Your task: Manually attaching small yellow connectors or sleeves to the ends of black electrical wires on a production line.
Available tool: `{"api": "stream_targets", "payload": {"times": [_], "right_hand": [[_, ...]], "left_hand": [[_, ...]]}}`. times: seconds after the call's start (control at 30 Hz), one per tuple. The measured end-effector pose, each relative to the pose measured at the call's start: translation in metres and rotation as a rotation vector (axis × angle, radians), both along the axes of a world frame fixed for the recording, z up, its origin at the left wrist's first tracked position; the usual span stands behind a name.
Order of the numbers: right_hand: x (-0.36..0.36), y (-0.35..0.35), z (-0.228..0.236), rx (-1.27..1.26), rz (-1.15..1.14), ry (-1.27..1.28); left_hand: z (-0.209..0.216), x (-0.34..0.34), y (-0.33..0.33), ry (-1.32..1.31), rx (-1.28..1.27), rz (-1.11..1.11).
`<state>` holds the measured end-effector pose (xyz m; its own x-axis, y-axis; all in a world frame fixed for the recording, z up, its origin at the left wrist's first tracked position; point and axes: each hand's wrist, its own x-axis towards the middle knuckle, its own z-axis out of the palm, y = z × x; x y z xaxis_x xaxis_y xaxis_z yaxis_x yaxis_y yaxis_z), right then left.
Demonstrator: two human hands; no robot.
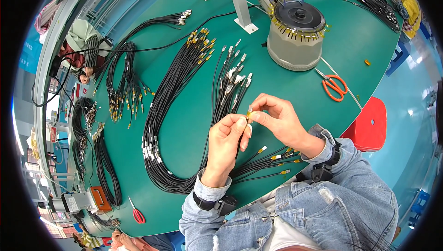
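1. Left hand (224, 142): fingers pinched on a black cable (243, 136) just below its tip, thumb pressed against the forefinger.
2. Right hand (280, 119): fingers pinching a yellow tag (249, 111) at the cable's upper end, at 12 o'clock from the left fingertips; both hands touch there.
3. The cable runs down from the pinch toward 6 o'clock, behind the left hand.
4. Yellow-tagged cable ends (276, 157) lie on the green counter (184, 126) at 5 o'clock from the pinch.
5. Tape dispenser (295, 29) at 1 o'clock; orange scissors (333, 86) at 2 o'clock, well apart.
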<state>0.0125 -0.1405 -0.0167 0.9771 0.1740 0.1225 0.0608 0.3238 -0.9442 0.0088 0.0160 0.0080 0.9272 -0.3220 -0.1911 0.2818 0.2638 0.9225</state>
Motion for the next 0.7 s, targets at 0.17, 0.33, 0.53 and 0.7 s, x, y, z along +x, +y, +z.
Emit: {"api": "stream_targets", "payload": {"times": [0.17,0.33,0.53,0.7], "right_hand": [[0.000,0.001,0.004,0.221,0.118,0.097],[0.003,-0.002,-0.004,0.334,0.220,0.124],[0.003,-0.004,-0.004,0.346,0.235,0.140],[0.007,-0.012,-0.003,0.403,0.270,0.118]], "left_hand": [[-0.002,0.002,0.004,0.087,-0.084,-0.098],[-0.002,0.004,0.004,0.134,-0.140,-0.185],[-0.002,0.006,0.008,0.125,-0.061,-0.290],[-0.001,0.005,0.004,0.085,-0.016,-0.296]]}}
